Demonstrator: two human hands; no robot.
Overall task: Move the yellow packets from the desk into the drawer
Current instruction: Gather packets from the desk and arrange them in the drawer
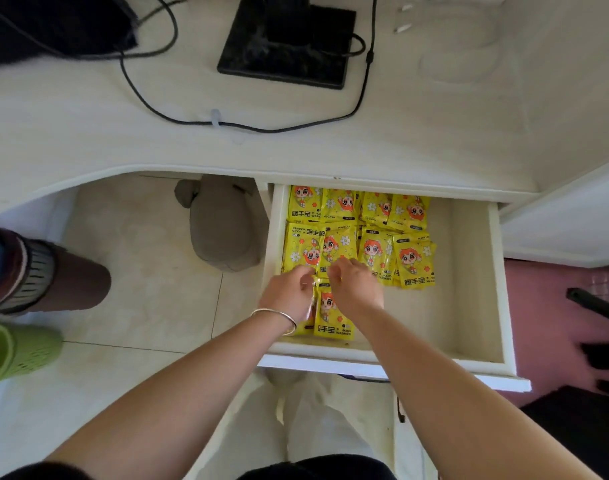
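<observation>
Drawer [469,306] is standing open under the worktop [105,133]. Yellow packets [376,237] are lying in two rows at its back left. One front packet [332,320] is lying nearer, between both wrists. Left hand [289,292], wearing a bracelet [279,315], and right hand [355,289] are reaching in side by side. Fingers [337,268] of both are curling down close together, tips meeting the front packet's top edge and the row behind. Pinching or just pressing: cannot tell.
</observation>
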